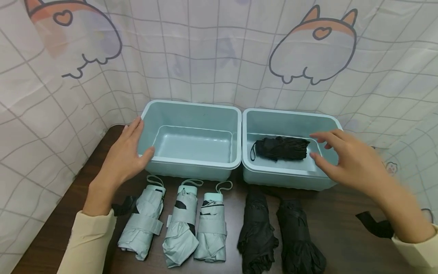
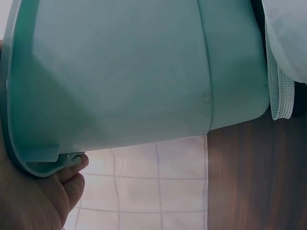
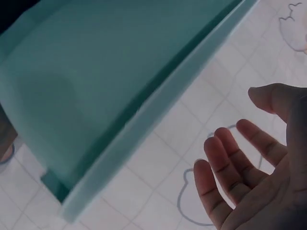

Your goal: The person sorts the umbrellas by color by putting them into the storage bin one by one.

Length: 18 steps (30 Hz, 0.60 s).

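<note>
Two light-blue plastic bins stand side by side on the table. My left hand (image 1: 127,152) rests on the left corner of the left bin (image 1: 193,166), its fingers along the outside of the rim and its thumb over the front edge. Inside the right bin (image 1: 284,179) lies a folded black umbrella (image 1: 282,148) with a wrist loop at its left end. Over the right side of that bin hovers my right hand (image 1: 345,160), thumb and fingers apart with nothing between them. In the right wrist view, its fingers (image 3: 223,163) are loosely bent beside the bin's rim.
In front of the left bin lie three folded pale-blue umbrellas (image 1: 179,224) with loops. Two black umbrellas (image 1: 258,232) lie in front of the right bin. A white grid-patterned curtain (image 1: 212,49) with cartoon animals hangs behind the bins. The tabletop (image 1: 345,236) is dark wood.
</note>
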Available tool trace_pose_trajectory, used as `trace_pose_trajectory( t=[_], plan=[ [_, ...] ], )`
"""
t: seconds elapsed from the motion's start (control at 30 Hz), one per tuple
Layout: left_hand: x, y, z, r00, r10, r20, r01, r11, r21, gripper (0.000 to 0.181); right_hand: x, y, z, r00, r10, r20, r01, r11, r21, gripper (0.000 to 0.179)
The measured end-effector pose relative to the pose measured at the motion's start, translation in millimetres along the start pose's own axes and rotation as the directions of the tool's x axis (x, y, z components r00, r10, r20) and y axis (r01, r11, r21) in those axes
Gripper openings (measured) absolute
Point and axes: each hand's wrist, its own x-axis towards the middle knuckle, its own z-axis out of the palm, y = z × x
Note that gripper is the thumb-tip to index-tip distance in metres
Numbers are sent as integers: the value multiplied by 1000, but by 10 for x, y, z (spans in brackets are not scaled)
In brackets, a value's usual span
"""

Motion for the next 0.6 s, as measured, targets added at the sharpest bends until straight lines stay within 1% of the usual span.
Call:
trace_pose_trajectory(
  t=[0.2,0.4,0.5,0.6],
  plan=[
    [-15,-27,-27,1000,-9,7,9,1000,-6,85,-176,-178,73,997,61,-51,-59,998,37,45],
    [-3,-27,-2,1000,1,7,-1,1000,-19,85,-380,-336,132,991,88,-105,-80,994,78,48],
    [3,-18,5,1000,2,7,-2,1000,-19,84,-454,-387,148,987,110,-120,-98,990,105,51],
    [0,-12,5,1000,-1,5,1,1000,-16,84,-508,-428,169,984,134,-117,-118,984,133,52]
  ],
)
